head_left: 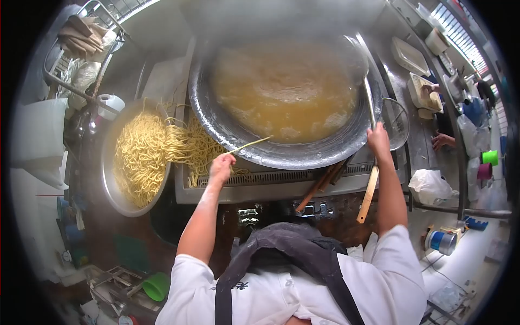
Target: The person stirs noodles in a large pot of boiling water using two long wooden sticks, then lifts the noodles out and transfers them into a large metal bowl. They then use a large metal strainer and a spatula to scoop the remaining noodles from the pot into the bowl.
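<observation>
A large metal wok [281, 157] of cloudy yellow-brown, steaming liquid [287, 92] stands in front of me. My left hand [222, 167] is closed at the near left rim, pinching a thin yellow noodle [249, 145] that reaches over the edge. To its left, a heap of yellow noodles [142, 157] fills a metal basin [110, 172], and more noodles spill across the stove top. My right hand [378, 140] grips a long-handled ladle [371, 103] at the wok's right rim. The wooden end of its handle [368, 196] points toward me; steam blurs its head.
A wire strainer [400, 124] lies right of the wok. Wooden handles [317, 189] lean against the stove front. Plastic tubs [410, 56] and a white bag [430, 185] sit on the right counter, where another person's hands [443, 141] show. A white jug [111, 104] stands behind the basin.
</observation>
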Tool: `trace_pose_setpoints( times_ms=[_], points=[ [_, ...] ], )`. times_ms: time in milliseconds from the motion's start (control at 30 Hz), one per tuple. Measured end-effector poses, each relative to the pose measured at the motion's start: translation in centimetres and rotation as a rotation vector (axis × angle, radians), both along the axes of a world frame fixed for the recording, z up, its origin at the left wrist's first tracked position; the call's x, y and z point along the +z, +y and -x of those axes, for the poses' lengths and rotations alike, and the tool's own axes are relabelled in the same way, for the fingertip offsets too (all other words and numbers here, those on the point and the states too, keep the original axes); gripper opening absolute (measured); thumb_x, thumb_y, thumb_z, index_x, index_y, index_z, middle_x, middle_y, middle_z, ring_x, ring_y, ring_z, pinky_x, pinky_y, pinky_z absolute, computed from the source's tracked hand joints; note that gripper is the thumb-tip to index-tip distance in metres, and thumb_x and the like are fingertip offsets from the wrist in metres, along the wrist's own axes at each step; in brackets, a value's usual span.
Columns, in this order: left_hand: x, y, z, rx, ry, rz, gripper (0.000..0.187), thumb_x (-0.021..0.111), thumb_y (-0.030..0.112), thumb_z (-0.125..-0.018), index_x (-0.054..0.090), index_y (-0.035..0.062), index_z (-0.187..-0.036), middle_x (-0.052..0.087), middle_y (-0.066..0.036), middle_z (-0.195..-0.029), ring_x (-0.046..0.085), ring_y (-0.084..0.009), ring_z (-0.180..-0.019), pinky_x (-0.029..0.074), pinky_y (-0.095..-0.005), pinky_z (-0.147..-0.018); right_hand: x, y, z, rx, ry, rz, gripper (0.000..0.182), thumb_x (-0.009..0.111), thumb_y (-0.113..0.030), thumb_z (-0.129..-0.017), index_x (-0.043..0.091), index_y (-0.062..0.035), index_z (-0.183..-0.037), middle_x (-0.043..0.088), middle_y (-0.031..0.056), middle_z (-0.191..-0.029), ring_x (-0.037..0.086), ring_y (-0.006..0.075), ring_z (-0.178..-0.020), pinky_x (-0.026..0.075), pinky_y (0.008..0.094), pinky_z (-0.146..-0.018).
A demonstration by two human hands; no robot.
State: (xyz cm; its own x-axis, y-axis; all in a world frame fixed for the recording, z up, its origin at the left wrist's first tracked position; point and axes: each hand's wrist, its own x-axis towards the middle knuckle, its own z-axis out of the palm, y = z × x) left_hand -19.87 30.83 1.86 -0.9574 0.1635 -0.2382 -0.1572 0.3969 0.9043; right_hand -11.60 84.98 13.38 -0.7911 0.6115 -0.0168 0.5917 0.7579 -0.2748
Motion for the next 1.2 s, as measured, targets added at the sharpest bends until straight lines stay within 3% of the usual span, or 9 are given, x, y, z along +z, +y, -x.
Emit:
trace_pose_setpoints(
  times_ms=[133, 267, 367, 500, 667, 867, 967, 1067, 1200],
  points=[
    [9.9, -3.6, 2.4, 0.158, -0.095, -0.077, 0.026, 0.051, 0.018, -0.101, 0.062, 0.0132, -0.078, 0.057, 0.002, -0.071, 0.049, -0.0078, -0.066, 0.04, -0.0234, -0.063, -1.6, 3.0, 8.3, -0.111, -0.158, -0.007, 0.034, 0.059, -0.011, -0.088, 0.053, 0.0031, -0.118, 0.063, 0.0325, -0.116, 0.061, 0.0436, -0.112, 0.049, 0.0524, -0.092],
    [16.0, -13.8, 7.3, 0.095, 0.213, 0.352, 0.032, 0.049, 0.028, -0.098, 0.06, 0.011, -0.073, 0.052, 0.0, -0.068, 0.047, -0.0124, -0.066, 0.037, -0.0299, -0.061, -6.1, 4.4, 12.0, 0.089, -0.287, -0.035, 0.029, 0.055, -0.005, -0.085, 0.06, 0.0075, -0.111, 0.069, 0.0281, -0.096, 0.07, 0.038, -0.091, 0.056, 0.0469, -0.075],
    [20.4, -24.5, 11.4, 0.081, 0.561, 0.711, 0.027, 0.049, 0.021, -0.093, 0.056, 0.0092, -0.07, 0.048, 0.0, -0.066, 0.042, -0.0112, -0.062, 0.036, -0.0312, -0.059, -3.6, 1.6, 10.4, 0.247, -0.523, 0.17, 0.018, 0.051, 0.001, -0.081, 0.067, 0.0078, -0.081, 0.066, 0.0205, -0.064, 0.069, 0.0317, -0.056, 0.054, 0.0426, -0.048],
    [26.0, -38.7, 15.7, 0.411, 0.412, 0.386, 0.027, 0.049, 0.018, -0.093, 0.056, 0.0088, -0.069, 0.048, 0.001, -0.063, 0.044, -0.0107, -0.059, 0.036, -0.0298, -0.056, -5.3, -1.8, 3.2, 0.352, -0.47, 0.429, 0.015, 0.058, -0.005, -0.077, 0.064, 0.0045, -0.087, 0.063, 0.0142, -0.061, 0.064, 0.025, -0.05, 0.052, 0.0394, -0.045],
    [28.7, -54.9, 21.0, 0.667, 0.516, 0.597, 0.037, 0.048, 0.034, -0.099, 0.055, 0.012, -0.069, 0.046, 0.002, -0.059, 0.043, -0.01, -0.051, 0.034, -0.0291, -0.048, -4.4, -11.7, -5.5, 0.23, -0.502, 0.863, 0.026, 0.063, -0.01, -0.081, 0.063, 0.0011, -0.105, 0.062, 0.0067, -0.066, 0.059, 0.0154, -0.055, 0.049, 0.0341, -0.049],
    [31.0, -40.5, 13.7, 0.616, -0.084, 0.953, 0.052, 0.055, 0.049, -0.092, 0.066, -0.0009, -0.102, 0.057, -0.01, -0.066, 0.052, -0.0171, -0.048, 0.041, -0.0344, -0.039, -1.1, -24.4, -9.4, 0.24, -0.266, 1.228, 0.015, 0.058, -0.008, -0.084, 0.051, -0.0052, -0.097, 0.048, -0.0001, -0.064, 0.05, 0.0112, -0.049, 0.044, 0.0296, -0.042],
    [29.5, -30.9, 6.0, 0.42, 0.036, 0.628, 0.056, 0.066, 0.038, -0.091, 0.052, 0.0053, -0.134, 0.063, -0.007, -0.087, 0.052, -0.0116, -0.053, 0.04, -0.0277, -0.04, 3.4, -30.2, -9.8, 0.256, -0.214, 1.248, 0.016, 0.058, -0.009, -0.085, 0.048, -0.0067, -0.097, 0.047, 0.0002, -0.063, 0.048, 0.0115, -0.046, 0.044, 0.0299, -0.041],
    [24.7, -24.2, -1.7, 0.088, -0.085, 0.438, 0.061, 0.068, 0.041, -0.09, 0.049, 0.0083, -0.138, 0.068, -0.009, -0.102, 0.062, -0.0134, -0.062, 0.047, -0.0261, -0.05, 6.1, -36.1, -10.1, 0.425, -0.183, 1.118, 0.019, 0.06, -0.013, -0.089, 0.046, -0.0028, -0.097, 0.048, 0.0051, -0.061, 0.051, 0.0151, -0.046, 0.045, 0.0327, -0.041],
    [17.4, -18.1, -8.0, -0.245, -0.278, 0.266, 0.065, 0.067, 0.046, -0.09, 0.053, 0.0025, -0.136, 0.07, -0.01, -0.1, 0.064, -0.0134, -0.067, 0.052, -0.0289, -0.057, 4.2, -43.1, -7.4, 0.866, 0.112, 0.453, 0.021, 0.056, -0.012, -0.089, 0.048, 0.0016, -0.103, 0.066, 0.0263, -0.079, 0.067, 0.0428, -0.072, 0.052, 0.052, -0.065]
  ],
)
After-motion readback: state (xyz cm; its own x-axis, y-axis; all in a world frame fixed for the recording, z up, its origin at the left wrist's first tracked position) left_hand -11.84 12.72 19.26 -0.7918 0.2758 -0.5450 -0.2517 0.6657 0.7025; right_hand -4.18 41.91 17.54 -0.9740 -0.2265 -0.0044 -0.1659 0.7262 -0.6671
